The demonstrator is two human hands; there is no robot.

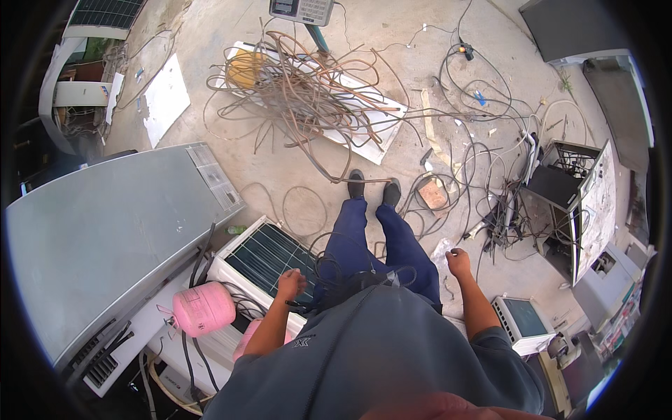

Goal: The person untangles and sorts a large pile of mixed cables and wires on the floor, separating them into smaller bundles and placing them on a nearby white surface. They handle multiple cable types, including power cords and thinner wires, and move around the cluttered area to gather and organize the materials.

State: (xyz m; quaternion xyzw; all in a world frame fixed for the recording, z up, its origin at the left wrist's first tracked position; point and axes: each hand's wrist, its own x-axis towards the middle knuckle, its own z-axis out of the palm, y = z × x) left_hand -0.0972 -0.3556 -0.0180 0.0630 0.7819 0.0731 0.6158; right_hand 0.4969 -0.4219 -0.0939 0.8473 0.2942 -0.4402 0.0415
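My left hand [291,285] hangs with loosely bent fingers over a white air-conditioner outdoor unit [260,245] with a dark finned face, and nothing shows in it. Out to the right, my right hand [458,262] is curled closed at my side, with no object visible in it. Beyond my feet lies a tangled heap of copper tubing [301,98], one loop of which reaches my shoes. Part of the heap rests on a white panel [381,129]. A yellow coil [243,68] sits at the heap's left side.
A large grey metal cabinet [119,224] stands at left, near a pink gas cylinder [204,309]. Black cables [483,154] and a broken brick [432,194] lie right of my feet. An opened appliance casing [591,210] stands further right. A scale display [302,10] rises beyond the heap.
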